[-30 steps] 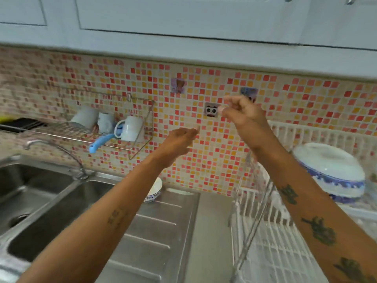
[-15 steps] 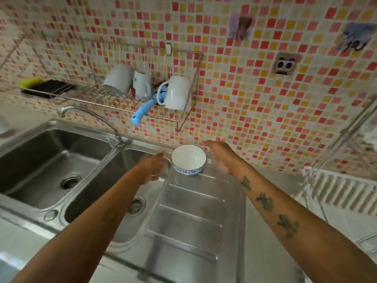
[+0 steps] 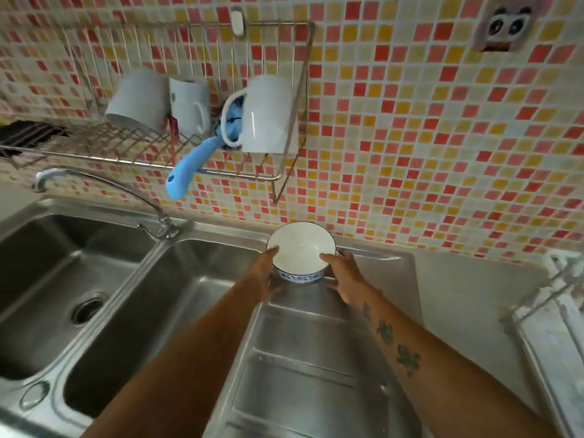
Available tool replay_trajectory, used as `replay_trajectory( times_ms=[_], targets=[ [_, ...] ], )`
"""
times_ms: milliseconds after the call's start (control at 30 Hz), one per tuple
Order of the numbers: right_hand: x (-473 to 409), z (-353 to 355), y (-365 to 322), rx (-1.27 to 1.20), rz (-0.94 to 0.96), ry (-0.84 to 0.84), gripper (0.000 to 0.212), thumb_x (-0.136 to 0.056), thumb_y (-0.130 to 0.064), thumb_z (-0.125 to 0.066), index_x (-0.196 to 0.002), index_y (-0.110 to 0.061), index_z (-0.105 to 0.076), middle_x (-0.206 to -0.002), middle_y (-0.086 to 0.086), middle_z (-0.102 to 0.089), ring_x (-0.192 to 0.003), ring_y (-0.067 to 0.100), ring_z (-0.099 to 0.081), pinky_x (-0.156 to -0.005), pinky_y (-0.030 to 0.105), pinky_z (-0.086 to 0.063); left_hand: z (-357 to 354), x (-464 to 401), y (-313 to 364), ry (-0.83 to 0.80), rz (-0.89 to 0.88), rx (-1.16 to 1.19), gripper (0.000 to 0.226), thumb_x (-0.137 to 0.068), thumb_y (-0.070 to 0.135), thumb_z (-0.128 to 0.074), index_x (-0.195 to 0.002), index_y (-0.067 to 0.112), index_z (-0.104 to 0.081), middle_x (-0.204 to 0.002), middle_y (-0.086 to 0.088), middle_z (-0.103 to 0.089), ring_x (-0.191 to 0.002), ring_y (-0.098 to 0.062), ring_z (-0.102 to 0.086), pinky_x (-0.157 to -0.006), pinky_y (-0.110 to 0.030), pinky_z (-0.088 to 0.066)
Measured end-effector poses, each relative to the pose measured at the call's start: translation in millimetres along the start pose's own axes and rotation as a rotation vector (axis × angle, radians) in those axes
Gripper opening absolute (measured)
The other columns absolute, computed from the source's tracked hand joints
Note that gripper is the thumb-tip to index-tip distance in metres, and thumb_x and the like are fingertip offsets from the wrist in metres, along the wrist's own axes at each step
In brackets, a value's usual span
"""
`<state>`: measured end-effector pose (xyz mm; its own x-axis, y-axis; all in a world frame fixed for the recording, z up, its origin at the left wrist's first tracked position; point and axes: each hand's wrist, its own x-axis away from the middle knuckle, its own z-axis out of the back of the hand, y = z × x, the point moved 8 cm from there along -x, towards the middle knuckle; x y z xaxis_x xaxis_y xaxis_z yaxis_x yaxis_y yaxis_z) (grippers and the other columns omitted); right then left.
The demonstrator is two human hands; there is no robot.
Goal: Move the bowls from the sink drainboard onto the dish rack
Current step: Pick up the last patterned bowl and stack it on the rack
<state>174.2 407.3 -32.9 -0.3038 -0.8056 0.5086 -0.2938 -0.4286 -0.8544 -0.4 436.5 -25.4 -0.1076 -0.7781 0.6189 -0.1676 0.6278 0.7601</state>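
Both hands, left hand (image 3: 267, 273) and right hand (image 3: 344, 278), cup the bowl (image 3: 300, 252) with fingers wrapped around its sides at the drainboard's (image 3: 316, 358) back edge; ribbed steel lies bare toward the front.

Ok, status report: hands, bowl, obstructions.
Left hand and right hand cupping the bowl, one each side. Bowl upright on drainboard, not visibly lifted. Path right toward dish rack unobstructed.

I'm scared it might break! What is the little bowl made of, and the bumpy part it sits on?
The bowl looks like glazed ceramic or porcelain: smooth glossy white inside, painted blue pattern outside, so probably breakable. The drainboard looks like stainless steel: grey, brushed, with shiny reflections along its pressed ridges.
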Motion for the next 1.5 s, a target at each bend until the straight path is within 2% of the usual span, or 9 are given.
replay_trajectory(
  times_ms=[167, 300, 467, 633, 833, 1133, 1267, 1400, 1500],
  targets=[
    [-7, -4, 4, -0.008, 0.107, -0.015, 0.054, -0.087, -0.007, -0.055, -0.138, -0.019, -0.039, -0.123, 0.000, -0.047, -0.112, 0.025, -0.049, -0.070, 0.031, -0.052, -4, -22, -4, -0.009, -0.059, -0.001, 0.047, -0.095, 0.003, -0.048, -0.139, 0.018, -0.042, -0.141, -0.014, -0.047, -0.110, -0.035, -0.049, -0.090, -0.053, -0.051],
    [-6, 0, 2, -0.008, 0.170, 0.051, 0.055, -0.087, -0.003, -0.051, -0.139, -0.018, -0.042, -0.135, 0.008, -0.051, -0.116, 0.027, -0.050, -0.090, 0.043, -0.054, -8, -22, -2, -0.010, -0.137, -0.036, 0.057, -0.090, -0.008, -0.040, -0.142, 0.017, -0.040, -0.145, -0.013, -0.042, -0.120, -0.040, -0.046, -0.093, -0.063, -0.050],
    [27, 21, -22, -0.032, 0.294, 0.187, 0.052, -0.092, -0.003, -0.046, -0.139, -0.022, -0.043, -0.138, 0.006, -0.050, -0.114, 0.019, -0.046, -0.086, 0.033, -0.052, -32, 29, 15, -0.054, -0.246, -0.045, 0.055, -0.089, -0.010, -0.045, -0.139, 0.012, -0.041, -0.131, -0.008, -0.048, -0.111, -0.034, -0.050, -0.068, -0.042, -0.058],
    [103, 61, -83, -0.206, 0.390, 0.278, 0.044, -0.095, -0.005, -0.038, -0.126, -0.035, -0.048, -0.125, -0.002, -0.052, -0.109, 0.018, -0.050, -0.064, 0.027, -0.053, -80, 113, 34, -0.284, -0.232, 0.103, 0.033, -0.098, 0.017, -0.052, -0.130, 0.018, -0.051, -0.124, -0.011, -0.060, -0.105, -0.030, -0.060, -0.060, -0.040, -0.061],
    [248, 129, -182, -0.315, 0.604, 0.354, 0.053, -0.088, 0.004, -0.033, -0.113, -0.037, -0.056, -0.125, 0.003, -0.058, -0.112, 0.029, -0.054, -0.091, 0.051, -0.054, -145, 242, 76, -0.609, -0.030, 0.238, 0.056, -0.093, 0.061, -0.043, -0.117, 0.014, -0.060, -0.125, -0.019, -0.057, -0.115, -0.045, -0.057, -0.077, -0.055, -0.059],
    [453, 200, -275, -0.067, 0.984, 0.407, 0.055, -0.090, 0.002, -0.035, -0.091, -0.048, -0.056, -0.103, -0.015, -0.061, -0.101, 0.018, -0.058, -0.092, 0.045, -0.052, -251, 439, 88, -1.158, 0.009, 0.067, 0.065, -0.084, 0.071, -0.047, -0.116, 0.021, -0.073, -0.123, -0.024, -0.068, -0.109, -0.057, -0.061, -0.079, -0.068, -0.053],
    [488, 248, -282, -0.002, 0.980, 0.332, 0.033, -0.092, -0.012, -0.049, -0.097, -0.043, -0.059, -0.109, -0.007, -0.065, -0.110, 0.028, -0.060, -0.097, 0.053, -0.050, -291, 469, 75, -1.257, 0.039, 0.026, 0.073, -0.083, 0.077, -0.044, -0.135, 0.027, -0.059, -0.136, -0.021, -0.060, -0.123, -0.053, -0.054, -0.101, -0.069, -0.040],
    [511, 298, -292, 0.100, 0.945, 0.340, 0.037, -0.071, -0.055, -0.058, -0.102, -0.036, -0.065, -0.109, -0.010, -0.068, -0.107, 0.020, -0.061, -0.089, 0.046, -0.051, -325, 488, 75, -1.222, -0.130, -0.064, 0.067, -0.083, 0.076, -0.043, -0.108, 0.025, -0.077, -0.119, -0.017, -0.072, -0.104, -0.046, -0.068, -0.086, -0.067, -0.050],
    [527, 329, -304, 0.167, 0.938, 0.366, 0.038, -0.084, -0.062, -0.049, -0.099, -0.032, -0.067, -0.096, -0.013, -0.070, -0.100, 0.016, -0.062, -0.097, 0.045, -0.048, -345, 498, 81, -1.104, -0.340, -0.170, 0.060, -0.085, 0.071, -0.041, -0.090, 0.027, -0.081, -0.103, -0.011, -0.078, -0.091, -0.037, -0.074, -0.083, -0.060, -0.055]
  ],
)
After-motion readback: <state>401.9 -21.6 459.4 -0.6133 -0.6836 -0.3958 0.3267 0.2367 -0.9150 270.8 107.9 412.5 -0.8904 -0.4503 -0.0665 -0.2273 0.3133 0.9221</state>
